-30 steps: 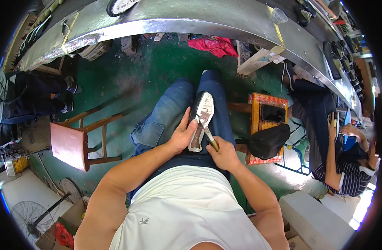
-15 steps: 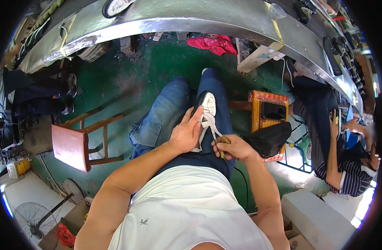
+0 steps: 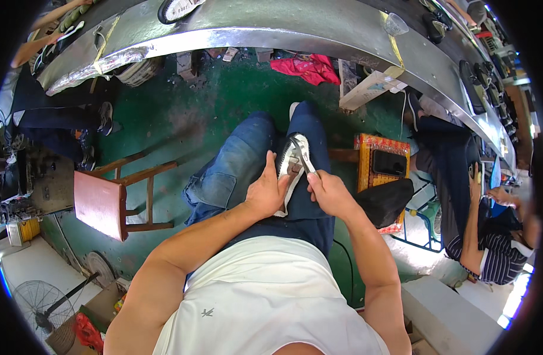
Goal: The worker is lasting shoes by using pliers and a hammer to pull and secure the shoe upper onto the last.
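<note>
A white shoe with dark edging [image 3: 299, 149] lies lengthwise on my lap, toe pointing away from me. Along its left side my left hand [image 3: 268, 190] grips it, thumb near the opening and fingers stretched along the edge. My right hand [image 3: 331, 193] is closed at the shoe's right side. From that hand a dark, slim tool [image 3: 307, 164] slants over the upper toward the toe. Its handle is hidden in my fist, so its exact kind does not show.
Ahead runs a long metal bench [image 3: 248, 36] with a shoe [image 3: 178, 8] on it. A stool [image 3: 100, 204] stands left. At right, a phone [image 3: 389, 162] and a black cloth-like item [image 3: 385, 202] rest on a patterned seat [image 3: 366, 151]. A person in stripes [image 3: 495, 254] sits beyond.
My right hand has moved forward and inward over the shoe. The pliers with olive handles seen before no longer show clearly. At far left, another person's arms now reach over the bench.
</note>
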{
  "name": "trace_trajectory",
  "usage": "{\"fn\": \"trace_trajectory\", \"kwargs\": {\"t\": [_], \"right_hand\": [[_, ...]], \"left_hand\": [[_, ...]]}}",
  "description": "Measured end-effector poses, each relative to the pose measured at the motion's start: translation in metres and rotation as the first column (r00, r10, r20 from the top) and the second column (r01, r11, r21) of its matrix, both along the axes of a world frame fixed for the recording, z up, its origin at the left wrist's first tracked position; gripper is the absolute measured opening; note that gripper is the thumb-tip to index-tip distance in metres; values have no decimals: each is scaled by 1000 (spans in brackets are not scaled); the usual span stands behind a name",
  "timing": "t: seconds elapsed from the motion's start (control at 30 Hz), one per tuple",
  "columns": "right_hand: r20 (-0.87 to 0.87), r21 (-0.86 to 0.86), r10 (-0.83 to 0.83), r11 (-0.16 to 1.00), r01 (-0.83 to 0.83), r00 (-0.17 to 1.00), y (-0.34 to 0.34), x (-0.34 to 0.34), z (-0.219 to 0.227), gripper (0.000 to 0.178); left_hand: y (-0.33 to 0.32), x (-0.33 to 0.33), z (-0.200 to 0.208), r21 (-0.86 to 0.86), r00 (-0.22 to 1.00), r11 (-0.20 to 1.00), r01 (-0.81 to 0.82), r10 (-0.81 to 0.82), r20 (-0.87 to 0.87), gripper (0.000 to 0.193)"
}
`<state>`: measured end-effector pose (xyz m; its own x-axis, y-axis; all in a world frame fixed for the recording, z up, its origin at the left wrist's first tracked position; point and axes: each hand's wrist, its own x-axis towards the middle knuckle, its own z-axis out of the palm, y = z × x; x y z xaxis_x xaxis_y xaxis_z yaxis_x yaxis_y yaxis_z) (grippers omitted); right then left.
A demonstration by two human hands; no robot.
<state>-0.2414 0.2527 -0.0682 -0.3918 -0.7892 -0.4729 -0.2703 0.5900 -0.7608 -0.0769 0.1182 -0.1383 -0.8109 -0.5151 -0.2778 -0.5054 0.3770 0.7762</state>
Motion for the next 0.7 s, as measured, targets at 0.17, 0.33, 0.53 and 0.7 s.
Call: {"fn": "trace_trajectory", "kwargs": {"t": [0.17, 0.33, 0.53, 0.7], "right_hand": [[-368, -109, 174, 968, -228, 913, 25, 19, -15, 41], [-231, 36, 191, 982, -187, 954, 37, 21, 4, 35], [-267, -51, 195, 975, -216, 944, 40, 33, -7, 36], [126, -196, -180, 960, 202, 976, 63, 29, -38, 40]], "left_hand": [[-13, 8, 3, 265, 987, 952, 151, -161, 14, 94], [-27, 32, 22, 551, 958, 797, 249, -288, -17, 105], [-25, 34, 17, 435, 978, 876, 208, -180, -104, 92], [-68, 32, 55, 881, 934, 471, 46, 292, -205, 74]]}}
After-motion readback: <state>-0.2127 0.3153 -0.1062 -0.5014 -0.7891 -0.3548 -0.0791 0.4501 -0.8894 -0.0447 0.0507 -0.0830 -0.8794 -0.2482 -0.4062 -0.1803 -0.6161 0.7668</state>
